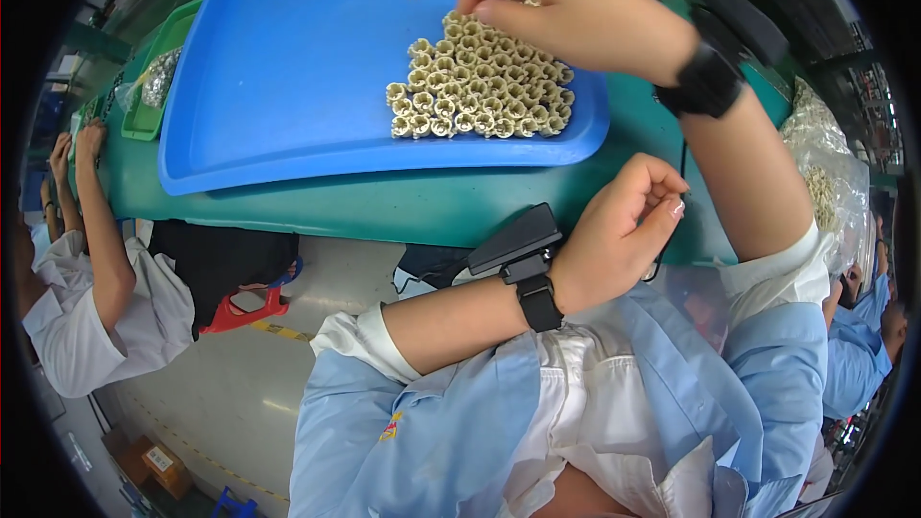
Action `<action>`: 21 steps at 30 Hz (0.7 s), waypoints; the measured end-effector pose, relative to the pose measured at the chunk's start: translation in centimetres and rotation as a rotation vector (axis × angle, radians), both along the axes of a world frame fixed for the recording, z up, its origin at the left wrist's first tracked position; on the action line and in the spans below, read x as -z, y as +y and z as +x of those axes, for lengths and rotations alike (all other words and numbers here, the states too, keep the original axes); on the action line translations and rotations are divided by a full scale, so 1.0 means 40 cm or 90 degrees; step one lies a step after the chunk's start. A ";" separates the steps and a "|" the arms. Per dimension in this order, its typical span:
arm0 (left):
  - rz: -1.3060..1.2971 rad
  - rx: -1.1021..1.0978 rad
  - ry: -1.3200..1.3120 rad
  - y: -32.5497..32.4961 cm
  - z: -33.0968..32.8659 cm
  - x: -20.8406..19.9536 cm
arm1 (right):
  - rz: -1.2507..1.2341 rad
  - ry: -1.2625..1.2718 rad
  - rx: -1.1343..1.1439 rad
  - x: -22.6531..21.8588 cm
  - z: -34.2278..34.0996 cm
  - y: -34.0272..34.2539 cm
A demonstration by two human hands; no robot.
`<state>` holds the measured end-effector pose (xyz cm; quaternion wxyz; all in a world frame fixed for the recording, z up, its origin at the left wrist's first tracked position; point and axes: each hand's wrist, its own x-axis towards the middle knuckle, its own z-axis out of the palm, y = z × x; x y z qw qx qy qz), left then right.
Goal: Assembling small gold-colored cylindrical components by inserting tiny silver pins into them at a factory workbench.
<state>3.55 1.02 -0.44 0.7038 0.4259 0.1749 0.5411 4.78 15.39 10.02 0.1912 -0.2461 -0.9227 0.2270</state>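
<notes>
A blue tray (288, 149) lies on the green table. Its right side carries many small cream-coloured, hollow cylindrical parts (470, 86), packed upright in rows. Above the far rows is my right hand (566, 14), fingers bent down and drawn together near the parts. Whatever its fingertips hold is hidden. Close to the table's front edge, right of the tray's near corner, my left hand (614, 230) is curled with thumb and fingers closed. Something small and shiny shows by its thumb tip, too small to name. A black strapped device (518, 240) sits on my left wrist and a black band (705, 82) on my right.
A green tray (146, 120) with a bag of parts stands at the left. Clear plastic bags (830, 182) of cream parts are at the right. Another person (106, 278) works at the left; a red stool (245, 310) is below the table.
</notes>
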 end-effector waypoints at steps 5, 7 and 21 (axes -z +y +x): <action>-0.030 -0.041 -0.027 -0.004 0.001 -0.007 | 0.026 0.038 0.139 -0.031 0.189 -0.115; -0.071 -0.049 -0.020 -0.006 -0.003 -0.017 | 0.053 0.038 0.230 -0.015 0.285 -0.162; -0.005 -0.052 0.068 -0.002 -0.007 -0.026 | 0.164 0.005 1.001 0.156 0.799 -0.362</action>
